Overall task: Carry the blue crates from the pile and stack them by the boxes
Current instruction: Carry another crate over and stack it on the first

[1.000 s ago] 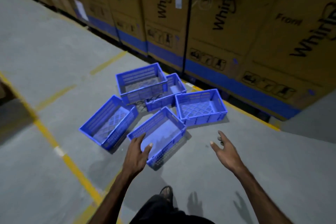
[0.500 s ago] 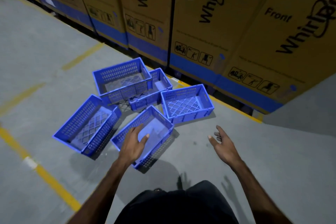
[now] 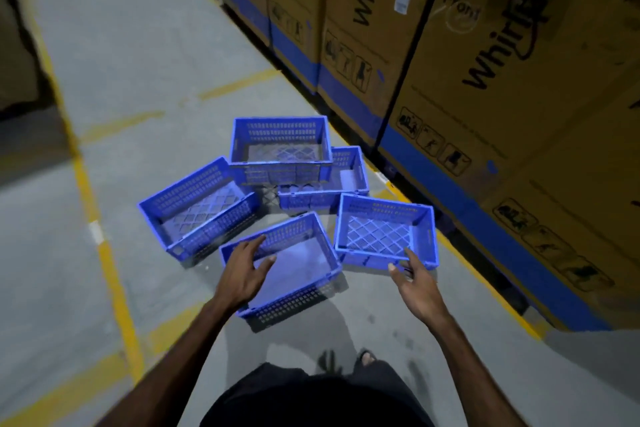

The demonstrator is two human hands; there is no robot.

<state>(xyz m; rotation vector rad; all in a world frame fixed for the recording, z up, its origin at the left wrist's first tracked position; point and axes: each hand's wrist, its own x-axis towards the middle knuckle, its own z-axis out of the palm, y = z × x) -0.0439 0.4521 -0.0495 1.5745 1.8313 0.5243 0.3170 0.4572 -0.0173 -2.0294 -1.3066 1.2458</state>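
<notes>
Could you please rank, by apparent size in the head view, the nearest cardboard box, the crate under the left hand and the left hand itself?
1. Nearest cardboard box, by far the largest.
2. Crate under the left hand.
3. Left hand, smallest, though nearness to the camera enlarges it.

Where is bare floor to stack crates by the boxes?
Bare floor lies near-right, between the right crate and the cardboard boxes, and left beyond the yellow line. The five-crate pile ahead is crowded; both hands reach over it.

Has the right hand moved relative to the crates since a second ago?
Yes. The right hand has gone forward from bare floor to the near rim of the rightmost crate, fingers open.
</notes>
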